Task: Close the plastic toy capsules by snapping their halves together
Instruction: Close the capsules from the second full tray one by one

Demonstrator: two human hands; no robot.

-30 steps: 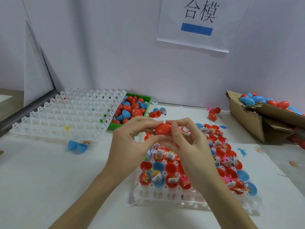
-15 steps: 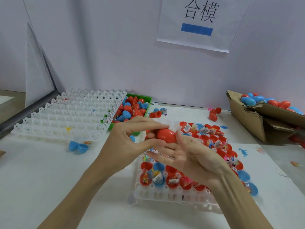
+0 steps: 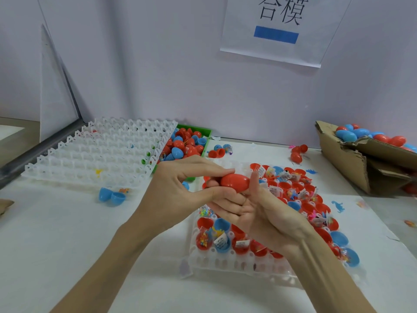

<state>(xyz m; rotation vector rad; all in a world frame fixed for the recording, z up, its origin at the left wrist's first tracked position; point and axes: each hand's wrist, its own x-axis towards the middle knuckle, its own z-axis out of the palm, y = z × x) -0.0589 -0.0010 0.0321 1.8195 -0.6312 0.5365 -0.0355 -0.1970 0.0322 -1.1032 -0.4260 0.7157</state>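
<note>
The left hand [image 3: 180, 190] pinches a closed red capsule [image 3: 234, 182] above the filled tray [image 3: 225, 265]; its seam is hard to make out. The right hand [image 3: 259, 213], palm up and fingers loosely spread, touches the capsule and hides several tray cells. An empty white tray [image 3: 97, 152] lies far left on the counter [image 3: 67, 233].

Red capsule [image 3: 234, 182], red and blue halves in white tray [image 3: 225, 265], green bin [image 3: 204, 132], brown box [image 3: 343, 159].
</note>
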